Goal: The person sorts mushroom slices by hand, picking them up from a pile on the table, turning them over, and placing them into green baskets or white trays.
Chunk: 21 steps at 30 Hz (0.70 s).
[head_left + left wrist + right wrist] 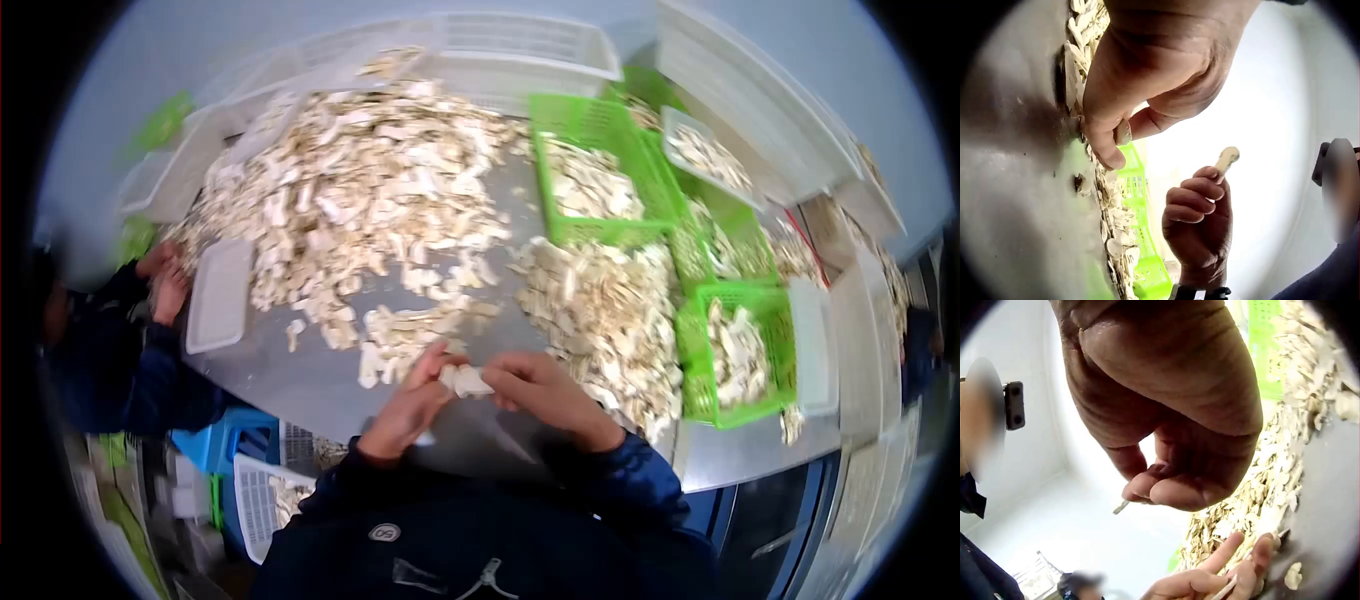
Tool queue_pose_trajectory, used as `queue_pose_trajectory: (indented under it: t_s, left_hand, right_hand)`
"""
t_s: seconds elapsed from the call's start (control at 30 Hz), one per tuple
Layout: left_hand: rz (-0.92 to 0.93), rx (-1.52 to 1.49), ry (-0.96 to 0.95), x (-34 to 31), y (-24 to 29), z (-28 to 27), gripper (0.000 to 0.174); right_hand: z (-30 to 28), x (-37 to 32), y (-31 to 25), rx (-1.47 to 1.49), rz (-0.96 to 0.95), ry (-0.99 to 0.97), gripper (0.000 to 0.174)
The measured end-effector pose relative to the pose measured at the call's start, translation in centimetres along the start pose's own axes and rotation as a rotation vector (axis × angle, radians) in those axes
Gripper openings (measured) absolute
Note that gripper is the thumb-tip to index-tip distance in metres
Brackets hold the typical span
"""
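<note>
Left hand (408, 405), near: I see it pinching one pale slice (1124, 132). Right hand (546, 392), just beside: pinching a second slice (1229, 159). Large heap (370, 190), far left; smaller heap (605, 310), right; green basket (694, 352), farther right.

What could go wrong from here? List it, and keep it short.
The pale slice pinched at the fingertips of the right hand could slip, since much of it sticks out. The right sleeve might brush the nearby heap and scatter pieces.
</note>
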<state>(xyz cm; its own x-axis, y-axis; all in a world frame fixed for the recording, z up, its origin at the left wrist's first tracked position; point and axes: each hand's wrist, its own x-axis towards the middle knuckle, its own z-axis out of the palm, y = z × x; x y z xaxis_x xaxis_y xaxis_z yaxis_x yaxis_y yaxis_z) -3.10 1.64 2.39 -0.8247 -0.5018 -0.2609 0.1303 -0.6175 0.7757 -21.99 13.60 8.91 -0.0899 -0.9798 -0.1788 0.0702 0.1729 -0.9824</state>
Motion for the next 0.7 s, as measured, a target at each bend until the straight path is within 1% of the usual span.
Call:
queue_pose_trajectory:
  t_s: [0.07, 0.1, 0.13, 0.17, 0.2, 0.23, 0.27, 0.3, 0.37, 0.4, 0.5, 0.57, 0.63, 0.67, 0.7]
  left_hand:
    - [0.053, -0.071, -0.077, 0.2, -0.9, -1.1, 0.064]
    - [0.081, -0.092, -0.126, 0.4, -1.2, -1.3, 0.061]
    - [0.054, -0.037, -0.025, 0.2, -0.7, -0.5, 0.055]
    - [0.045, 0.038, -0.071, 0.3, -1.1, -1.3, 0.051]
    - [0.033, 0.115, -0.118, 0.4, -0.6, -1.5, 0.048]
    - [0.018, 0.194, -0.167, 0.4, -0.1, -1.5, 0.045]
    - [0.066, 0.245, -0.178, -0.5, 0.1, -1.2, 0.039]
    - [0.069, 0.243, -0.152, -0.9, 0.8, -0.6, 0.036]
    - [0.074, 0.240, -0.104, -1.6, 1.4, -0.4, 0.032]
    - [0.093, 0.033, -0.218, -1.1, -0.3, -2.1, 0.013]
    - [0.186, -0.006, -0.182, -2.4, -0.2, -3.1, 0.011]
    - [0.355, 0.116, -0.300, -1.3, -3.2, -5.9, 0.013]
    - [0.219, 0.103, -0.306, -1.2, -3.8, -7.3, 0.023]
    - [0.154, 0.067, -0.302, -1.2, -4.2, -7.9, 0.028]
    - [0.090, -0.026, -0.297, -1.8, -3.1, -6.9, 0.033]
  right_hand:
    - [0.7, -0.1, -3.1, -0.156, 0.040, -0.095, 0.030]
    - [1.2, 0.4, -3.9, -0.161, 0.012, -0.124, 0.030]
    - [1.7, 0.8, -4.5, -0.167, -0.014, -0.146, 0.029]
    - [2.2, 1.2, -5.3, -0.173, -0.039, -0.164, 0.029]
    - [2.7, 1.6, -6.4, -0.157, 0.003, -0.186, 0.024]
    - [3.3, 2.2, -6.9, -0.119, 0.009, -0.226, 0.024]
    - [4.1, 2.9, -7.4, -0.080, 0.015, -0.262, 0.023]
    - [4.7, 3.5, -7.8, -0.041, 0.022, -0.296, 0.024]
    - [5.5, 5.2, -7.9, -0.057, 0.076, -0.428, 0.026]
    - [6.0, 6.1, -7.8, -0.065, 0.107, -0.495, 0.028]
    - [8.2, 8.1, -8.2, -0.194, 0.174, -0.583, 0.027]
    - [9.3, 9.5, -8.2, -0.253, 0.181, -0.683, 0.028]
    - [10.6, 10.7, -8.9, -0.296, 0.224, -0.791, 0.029]
    - [11.3, 11.1, -10.0, -0.358, 0.374, -0.786, 0.030]
    - [12.0, 12.2, -11.1, -0.456, 0.353, -0.869, 0.027]
